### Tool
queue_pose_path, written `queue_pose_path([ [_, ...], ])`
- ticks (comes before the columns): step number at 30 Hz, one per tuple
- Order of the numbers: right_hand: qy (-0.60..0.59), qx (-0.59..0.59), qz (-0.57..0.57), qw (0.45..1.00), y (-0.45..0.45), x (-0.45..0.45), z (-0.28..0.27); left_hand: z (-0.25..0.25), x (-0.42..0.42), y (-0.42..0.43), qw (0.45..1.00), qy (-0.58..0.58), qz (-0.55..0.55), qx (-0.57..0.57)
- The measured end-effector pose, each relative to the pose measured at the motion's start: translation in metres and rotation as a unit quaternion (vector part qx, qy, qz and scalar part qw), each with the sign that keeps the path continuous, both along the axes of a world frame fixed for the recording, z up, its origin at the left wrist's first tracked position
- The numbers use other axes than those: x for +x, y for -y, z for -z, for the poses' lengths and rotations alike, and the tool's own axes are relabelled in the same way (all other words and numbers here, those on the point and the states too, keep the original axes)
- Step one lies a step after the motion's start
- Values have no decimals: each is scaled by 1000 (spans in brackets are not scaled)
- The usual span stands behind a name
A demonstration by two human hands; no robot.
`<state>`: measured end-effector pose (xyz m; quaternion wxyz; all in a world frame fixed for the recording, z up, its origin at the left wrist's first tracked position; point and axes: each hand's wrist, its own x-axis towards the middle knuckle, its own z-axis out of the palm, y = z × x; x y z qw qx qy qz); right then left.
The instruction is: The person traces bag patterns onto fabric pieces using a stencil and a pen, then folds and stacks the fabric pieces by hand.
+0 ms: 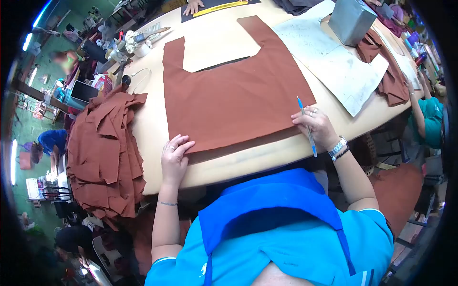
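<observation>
Cloth (234,102) lies between left hand (174,159) and right hand (320,127), touching both.

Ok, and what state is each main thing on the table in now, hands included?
Brown cloth: spread out
Left hand: at the cloth's near left corner
Right hand: at the near edge, toward the right corner, holding the pen
Blue pen: in hand; capped or not, unclear
Brown cloth pile: loosely heaped
White sheet: laid out
Grey block: standing
</observation>
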<state>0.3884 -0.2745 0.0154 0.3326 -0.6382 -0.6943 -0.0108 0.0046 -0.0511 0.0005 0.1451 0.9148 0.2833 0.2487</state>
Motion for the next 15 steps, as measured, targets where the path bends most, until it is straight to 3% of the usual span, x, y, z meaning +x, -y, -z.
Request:
queue_pose_path([
  [6, 11, -62, -24, 998, 27, -1, -17, 5, -18, 26, 999, -16, -2, -31],
  [7, -253, -73, 66, 962, 39, 25, 5, 4, -19, 30, 999, -15, 2, -32],
  [9, -338, -31, 245, 908, 60, 84, 24, 2, -22, 37, 999, -14, 5, -33],
  [10, -166, 20, 328, 930, 66, 108, 21, 3, -24, 38, 999, -18, 3, -36],
  [11, -77, -25, 412, 908, 75, 134, 17, 3, -25, 38, 999, -21, 2, -37],
  [13, 8, -89, 518, 851, 89, 175, 14, 2, -24, 39, 999, -20, 3, -36],
  [15, -5, -128, 575, 808, 98, 203, 22, -4, -22, 41, 999, -16, 9, -33],
])
